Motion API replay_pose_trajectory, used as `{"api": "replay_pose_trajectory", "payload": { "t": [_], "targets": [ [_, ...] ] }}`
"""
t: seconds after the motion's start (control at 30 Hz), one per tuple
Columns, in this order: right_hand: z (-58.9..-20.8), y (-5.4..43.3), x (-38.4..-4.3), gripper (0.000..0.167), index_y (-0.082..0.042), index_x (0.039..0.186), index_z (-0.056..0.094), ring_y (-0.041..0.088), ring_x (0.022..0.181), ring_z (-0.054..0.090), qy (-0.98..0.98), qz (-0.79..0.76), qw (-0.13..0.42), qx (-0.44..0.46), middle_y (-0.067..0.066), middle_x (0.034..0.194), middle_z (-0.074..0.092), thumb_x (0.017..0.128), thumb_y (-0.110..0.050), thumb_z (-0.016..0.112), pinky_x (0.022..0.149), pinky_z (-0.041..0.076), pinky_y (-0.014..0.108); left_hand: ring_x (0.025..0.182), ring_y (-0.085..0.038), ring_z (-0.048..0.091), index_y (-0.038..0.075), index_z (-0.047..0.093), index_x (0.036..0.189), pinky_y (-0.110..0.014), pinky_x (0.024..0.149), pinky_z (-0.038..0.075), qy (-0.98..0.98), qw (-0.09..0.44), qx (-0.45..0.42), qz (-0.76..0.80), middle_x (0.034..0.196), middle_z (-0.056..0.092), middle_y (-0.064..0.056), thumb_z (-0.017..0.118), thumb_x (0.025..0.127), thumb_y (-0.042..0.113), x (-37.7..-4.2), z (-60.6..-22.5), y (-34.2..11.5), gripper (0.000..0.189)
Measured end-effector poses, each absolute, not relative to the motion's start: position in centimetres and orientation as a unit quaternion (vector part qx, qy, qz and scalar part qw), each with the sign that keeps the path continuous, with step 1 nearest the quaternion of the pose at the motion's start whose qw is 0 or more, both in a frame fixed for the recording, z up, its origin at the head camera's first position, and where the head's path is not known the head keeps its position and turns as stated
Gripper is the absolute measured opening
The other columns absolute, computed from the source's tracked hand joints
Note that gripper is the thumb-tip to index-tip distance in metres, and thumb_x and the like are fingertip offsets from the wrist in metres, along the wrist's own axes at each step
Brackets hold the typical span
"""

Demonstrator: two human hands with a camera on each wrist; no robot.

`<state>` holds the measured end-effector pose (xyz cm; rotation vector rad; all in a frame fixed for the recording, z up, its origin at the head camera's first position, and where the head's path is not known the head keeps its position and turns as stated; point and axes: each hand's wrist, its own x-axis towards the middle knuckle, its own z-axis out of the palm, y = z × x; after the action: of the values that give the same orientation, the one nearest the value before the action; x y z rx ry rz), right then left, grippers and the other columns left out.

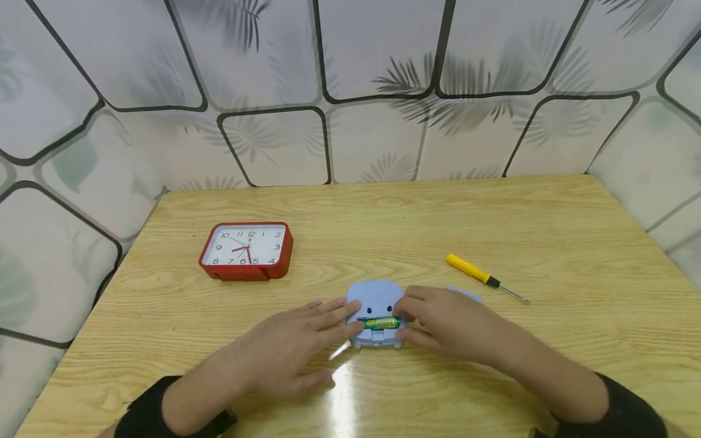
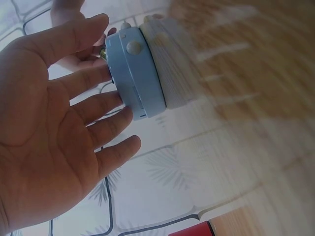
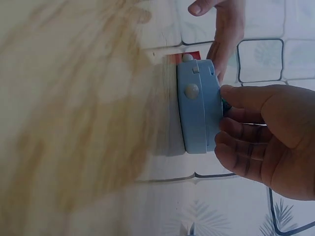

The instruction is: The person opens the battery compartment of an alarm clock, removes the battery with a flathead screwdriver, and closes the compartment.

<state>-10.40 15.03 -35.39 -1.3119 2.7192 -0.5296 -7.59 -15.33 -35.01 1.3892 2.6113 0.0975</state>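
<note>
A light blue rounded device (image 1: 375, 293) with small knob feet and two dark round spots lies on the table, its battery compartment uncovered. Inside the compartment is a green battery (image 1: 381, 323). My left hand (image 1: 301, 340) is spread with straight fingers, the fingertips on the device's left side. From the right, my right hand (image 1: 449, 319) curls its thumb and fingers about the battery's right end, which they partly hide. The right wrist view shows that thumb and the curled fingers (image 3: 241, 130) close over the device's upper face. Behind this hand, a light blue flat piece (image 1: 465, 294) shows in part.
A red clock (image 1: 246, 249) with a white dial lies at the back left. To the right is a screwdriver (image 1: 479, 272) with a yellow handle and thin metal shaft. A patterned wall covering (image 1: 378, 140) rises behind the wooden table (image 1: 383, 231).
</note>
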Motion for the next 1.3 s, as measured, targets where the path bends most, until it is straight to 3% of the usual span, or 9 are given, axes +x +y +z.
{"api": "replay_pose_trajectory", "payload": {
  "t": [0.3,0.57,1.0,1.3],
  "targets": [
    [-35.7,14.8,-10.4,0.011,-0.013,0.104,0.072,-0.003,0.073,0.053,0.886,-0.173,0.009,-0.431,-0.006,0.096,0.069,0.099,-0.023,0.076,0.064,0.051,0.015,0.161,-0.025,0.035,0.015,0.039,0.165,-0.046,0.127,0.04,0.877,0.09,0.472,0.028,0.175,0.031,-0.008,0.071,0.1,0.045,-7.6,-35.0,-15.3,0.079],
    [-34.5,15.6,-10.5,0.01,-0.014,0.106,0.072,0.001,0.078,0.062,0.891,-0.18,-0.008,-0.417,-0.007,0.096,0.07,0.099,-0.022,0.075,0.066,0.055,0.018,0.162,-0.025,0.034,0.016,0.038,0.166,-0.046,0.128,0.038,0.878,0.099,0.468,0.027,0.176,0.029,-0.007,0.071,0.1,0.045,-7.6,-35.0,-15.3,0.08],
    [-31.6,20.1,-13.1,0.02,-0.013,0.097,0.069,0.001,0.073,0.056,0.9,-0.188,-0.124,-0.374,-0.01,0.083,0.062,0.086,-0.007,0.084,0.058,0.052,0.019,0.162,-0.026,0.034,0.016,0.037,0.166,-0.046,0.128,0.039,0.875,0.093,0.475,0.025,0.176,0.03,-0.008,0.07,0.1,0.046,-7.7,-35.1,-15.4,0.08],
    [-31.2,23.5,-15.6,0.012,-0.005,0.1,0.073,0.011,0.075,0.06,0.944,-0.161,-0.102,-0.27,-0.001,0.084,0.068,0.09,-0.007,0.079,0.062,0.052,0.027,0.162,-0.026,0.033,0.016,0.037,0.166,-0.046,0.128,0.038,0.876,0.096,0.473,0.027,0.175,0.03,-0.008,0.07,0.1,0.045,-7.6,-35.1,-15.4,0.08]
  ]
}}
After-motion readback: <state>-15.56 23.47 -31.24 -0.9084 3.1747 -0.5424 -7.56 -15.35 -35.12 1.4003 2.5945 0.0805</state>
